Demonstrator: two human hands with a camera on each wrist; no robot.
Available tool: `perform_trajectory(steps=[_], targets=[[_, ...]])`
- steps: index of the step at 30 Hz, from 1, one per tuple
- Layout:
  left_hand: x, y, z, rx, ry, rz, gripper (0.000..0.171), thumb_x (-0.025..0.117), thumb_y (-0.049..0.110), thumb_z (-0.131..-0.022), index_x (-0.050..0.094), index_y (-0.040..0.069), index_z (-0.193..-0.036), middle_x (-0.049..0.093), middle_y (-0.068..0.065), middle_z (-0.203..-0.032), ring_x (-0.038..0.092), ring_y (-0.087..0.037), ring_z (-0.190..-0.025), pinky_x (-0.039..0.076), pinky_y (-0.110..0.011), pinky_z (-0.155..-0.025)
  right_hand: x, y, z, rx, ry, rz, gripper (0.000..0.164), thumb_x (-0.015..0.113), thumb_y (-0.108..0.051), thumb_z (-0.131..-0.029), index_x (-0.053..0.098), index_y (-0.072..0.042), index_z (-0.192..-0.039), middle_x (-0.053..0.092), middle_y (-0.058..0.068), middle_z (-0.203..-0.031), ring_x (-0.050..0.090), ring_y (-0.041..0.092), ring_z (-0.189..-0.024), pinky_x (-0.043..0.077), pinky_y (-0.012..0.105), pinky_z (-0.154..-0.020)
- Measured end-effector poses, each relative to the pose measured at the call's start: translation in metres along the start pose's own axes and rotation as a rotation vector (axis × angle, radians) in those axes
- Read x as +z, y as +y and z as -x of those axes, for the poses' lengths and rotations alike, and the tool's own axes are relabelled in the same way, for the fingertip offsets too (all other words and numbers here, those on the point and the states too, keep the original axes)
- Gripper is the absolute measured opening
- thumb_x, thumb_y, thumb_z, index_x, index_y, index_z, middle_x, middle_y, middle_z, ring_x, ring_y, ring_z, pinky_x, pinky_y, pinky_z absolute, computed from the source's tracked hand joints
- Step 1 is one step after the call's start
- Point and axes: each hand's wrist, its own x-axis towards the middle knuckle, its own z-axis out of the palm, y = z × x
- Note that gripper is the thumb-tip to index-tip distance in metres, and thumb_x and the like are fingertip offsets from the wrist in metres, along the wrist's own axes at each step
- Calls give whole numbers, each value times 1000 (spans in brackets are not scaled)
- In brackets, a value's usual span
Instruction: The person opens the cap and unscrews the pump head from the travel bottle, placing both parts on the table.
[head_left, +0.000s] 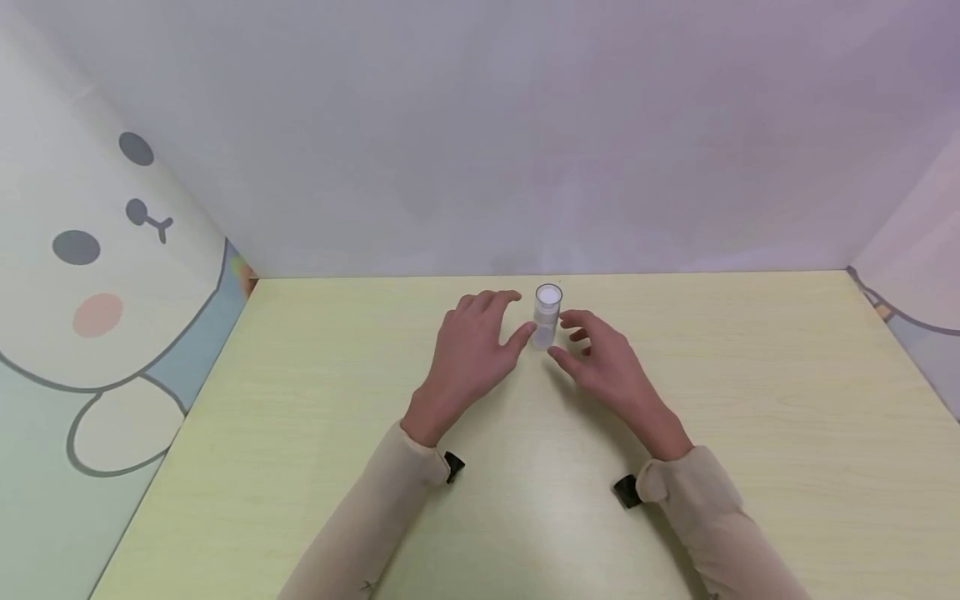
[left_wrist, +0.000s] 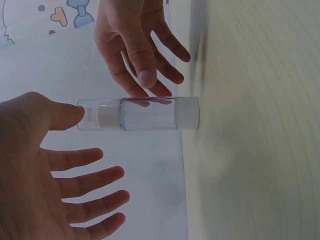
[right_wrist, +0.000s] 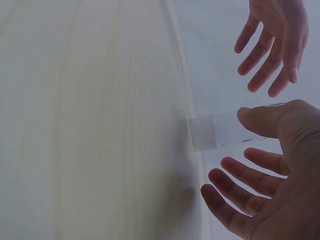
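Note:
A small clear bottle (head_left: 546,315) with a white base stands upright near the back of the table. In the left wrist view a transparent cap (left_wrist: 100,114) covers its white top. My left hand (head_left: 476,346) is on the bottle's left, fingers spread and apart from it, the thumb tip right at the cap. On the other side is my right hand (head_left: 611,367), its fingers loosely bent around air beside the bottle's body. From the right wrist, the thumb of that hand overlaps the bottle's middle, while the white base (right_wrist: 203,133) shows on the table.
The pale wooden table (head_left: 337,358) ends at a plain light wall (head_left: 480,150) just behind the bottle. A side panel with a cartoon animal (head_left: 82,192) borders the left edge. Small black devices (head_left: 627,492) sit at both sleeve cuffs.

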Motion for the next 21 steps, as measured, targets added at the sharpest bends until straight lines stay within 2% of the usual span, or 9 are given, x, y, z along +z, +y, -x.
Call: perform_trajectory(steps=[6, 12, 21], targets=[[4, 4, -8, -10, -21, -5, 49, 64, 44, -102, 59, 17, -143, 67, -7, -137, 59, -32, -130, 52, -51, -101, 2, 0, -4, 19, -11, -13, 51, 77, -16, -95, 55, -8, -140, 65, 11, -138, 68, 34, -117, 61, 49, -95], [4, 8, -15, -14, -31, 17, 51, 64, 43, -103, 56, 15, -145, 67, -6, -137, 58, -31, -129, 52, -50, -102, 4, -2, -10, 23, -9, -23, 50, 76, -17, -96, 56, -9, -141, 66, 14, -133, 69, 34, -113, 61, 48, -93], [7, 13, -21, 6, -15, 45, 46, 64, 38, -104, 57, 16, -144, 74, -4, -126, 66, -28, -115, 54, -47, -95, 9, -3, -14, 24, 17, -6, 48, 76, -17, -96, 57, -9, -140, 69, 11, -131, 69, 32, -111, 62, 47, -92]])
